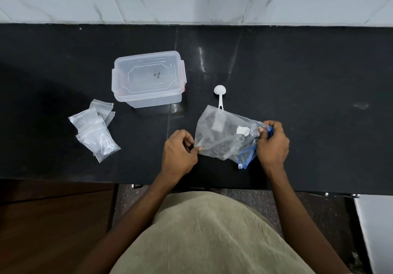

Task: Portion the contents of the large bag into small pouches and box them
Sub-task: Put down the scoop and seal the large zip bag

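Black counter [297, 82] under white marble wall | big bag [223, 137] lying front-center | my left hand [178, 152] pinches its bottom corner, right hand [273, 144] grips the blue zip end | pouches [95, 129] left, lidded box [148, 78] behind

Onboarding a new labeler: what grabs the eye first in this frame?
First, the large clear bag with a blue zip edge at centre right on the black counter, pinched at either end by the left hand and right hand. Next, the lidded clear box behind it to the left, with a pile of small pouches nearer the front. A white scoop lies just behind the bag.
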The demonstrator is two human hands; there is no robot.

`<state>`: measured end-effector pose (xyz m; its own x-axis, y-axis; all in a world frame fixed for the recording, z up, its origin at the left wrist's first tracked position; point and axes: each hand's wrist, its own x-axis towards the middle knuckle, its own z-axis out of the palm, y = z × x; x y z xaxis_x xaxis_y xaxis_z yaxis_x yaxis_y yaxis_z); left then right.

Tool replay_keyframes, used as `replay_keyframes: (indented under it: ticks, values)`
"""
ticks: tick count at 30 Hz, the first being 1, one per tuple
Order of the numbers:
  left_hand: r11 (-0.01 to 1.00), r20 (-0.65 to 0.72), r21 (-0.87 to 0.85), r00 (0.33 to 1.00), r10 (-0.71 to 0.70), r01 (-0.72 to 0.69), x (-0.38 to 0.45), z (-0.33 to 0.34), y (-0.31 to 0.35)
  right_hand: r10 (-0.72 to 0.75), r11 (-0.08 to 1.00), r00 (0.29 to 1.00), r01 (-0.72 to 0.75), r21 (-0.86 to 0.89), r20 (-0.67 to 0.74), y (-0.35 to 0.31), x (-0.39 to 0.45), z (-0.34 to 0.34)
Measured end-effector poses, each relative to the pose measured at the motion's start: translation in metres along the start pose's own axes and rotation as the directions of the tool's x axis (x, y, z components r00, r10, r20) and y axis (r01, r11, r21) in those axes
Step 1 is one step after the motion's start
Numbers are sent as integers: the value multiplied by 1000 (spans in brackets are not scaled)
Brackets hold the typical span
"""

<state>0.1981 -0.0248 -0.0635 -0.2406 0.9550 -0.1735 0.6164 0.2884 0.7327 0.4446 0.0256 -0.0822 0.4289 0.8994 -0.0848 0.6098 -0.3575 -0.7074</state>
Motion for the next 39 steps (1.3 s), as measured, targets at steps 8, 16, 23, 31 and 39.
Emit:
replay_keyframes:
  ticks: [8,16,23,31,39]
  values:
    - [997,79,76,997,-17,11,-6,9,2,-47,999,999,47,-13,-2,5,1,1]
    - [989,-80,78,990,-117,124,-13,17,7,-56,998,998,56,-30,7,11,4,2]
    - [974,-80,175,988,-131,143,-11,20,8,-81,996,997,81,-27,-4,14,3,5]
    - [966,-3,36,966,-257,257,-6,5,5,-118,989,986,106,100,121,18,17,-8]
    - [949,105,-90,951,-292,301,2,2,6,-169,976,967,137,171,192,23,30,-16]
